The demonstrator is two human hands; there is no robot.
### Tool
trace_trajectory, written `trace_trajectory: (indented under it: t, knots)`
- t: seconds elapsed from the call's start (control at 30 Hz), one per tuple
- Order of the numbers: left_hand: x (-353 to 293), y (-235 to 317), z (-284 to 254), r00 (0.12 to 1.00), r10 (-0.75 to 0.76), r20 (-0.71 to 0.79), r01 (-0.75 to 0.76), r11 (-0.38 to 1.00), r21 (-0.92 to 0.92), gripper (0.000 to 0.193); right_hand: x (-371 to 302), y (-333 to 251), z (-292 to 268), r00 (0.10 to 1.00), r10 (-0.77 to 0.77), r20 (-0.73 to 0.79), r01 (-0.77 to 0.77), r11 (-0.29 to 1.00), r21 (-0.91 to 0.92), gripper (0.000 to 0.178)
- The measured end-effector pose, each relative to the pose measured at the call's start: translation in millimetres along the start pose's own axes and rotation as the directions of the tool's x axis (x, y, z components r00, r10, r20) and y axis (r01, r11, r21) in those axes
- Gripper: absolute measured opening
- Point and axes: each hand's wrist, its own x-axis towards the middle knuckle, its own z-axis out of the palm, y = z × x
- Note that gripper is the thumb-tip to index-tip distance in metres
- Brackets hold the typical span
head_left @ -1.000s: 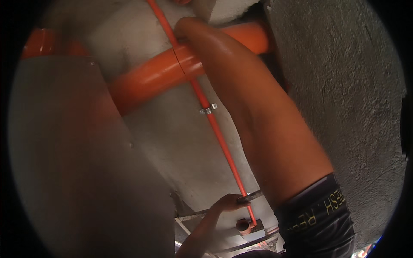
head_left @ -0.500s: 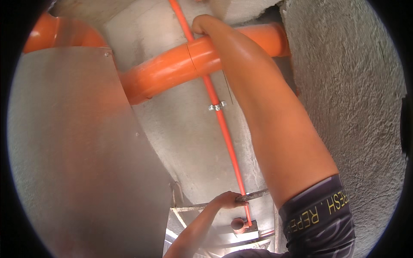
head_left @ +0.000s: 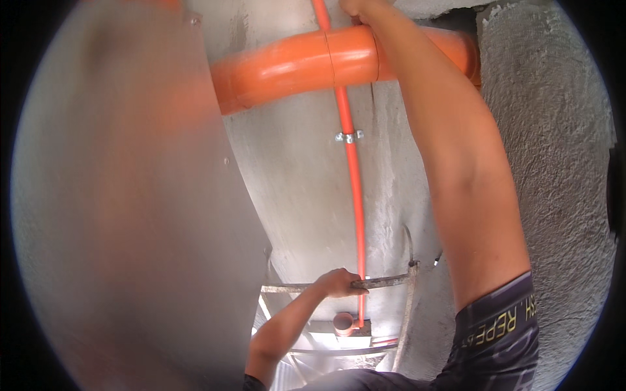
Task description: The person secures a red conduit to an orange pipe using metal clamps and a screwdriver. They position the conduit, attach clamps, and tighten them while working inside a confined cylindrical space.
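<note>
Panel (head_left: 150, 228), grey and blurred, obstructs the left of the view and hides the left end of the thick orange pipe (head_left: 287, 68). A rough wall (head_left: 561, 163) bounds the right. A metal clamp (head_left: 349, 137) encircles the thin orange pipe (head_left: 358, 208), which passes behind the thick one. Yellow lettering, partly turned out of sight, runs around my dark right sleeve (head_left: 495, 332). My left hand (head_left: 338, 284) is clenched around a bar (head_left: 386, 282), in front of the thin pipe. My right hand (head_left: 357, 8), cut by the upper edge, lies above the thick pipe, near the thin pipe's right side; I cannot tell whether its fingers grasp anything.
</note>
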Motion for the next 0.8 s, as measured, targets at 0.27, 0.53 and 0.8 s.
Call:
trace_trajectory:
  t: [0.27, 0.53, 0.8]
  knots:
    - [-2.8, 2.2, -5.4, 1.0, -0.02, 0.013, 0.02, 0.999, -0.038, 0.062, -8.6, -6.4, -10.9, 0.997, 0.03, 0.073, -0.034, 0.998, 0.048, 0.024]
    - [-2.2, 2.7, -5.8, 1.0, -0.023, 0.004, 0.023, 1.0, -0.01, 0.062, -11.3, -0.9, -13.6, 0.999, 0.039, 0.035, -0.044, 0.99, 0.135, 0.023]
    - [1.9, 9.3, -4.4, 0.999, -0.043, 0.03, 0.044, 0.999, -0.02, 0.064, -30.5, -16.9, -27.4, 0.997, 0.06, 0.048, -0.073, 0.94, 0.334, 0.028]
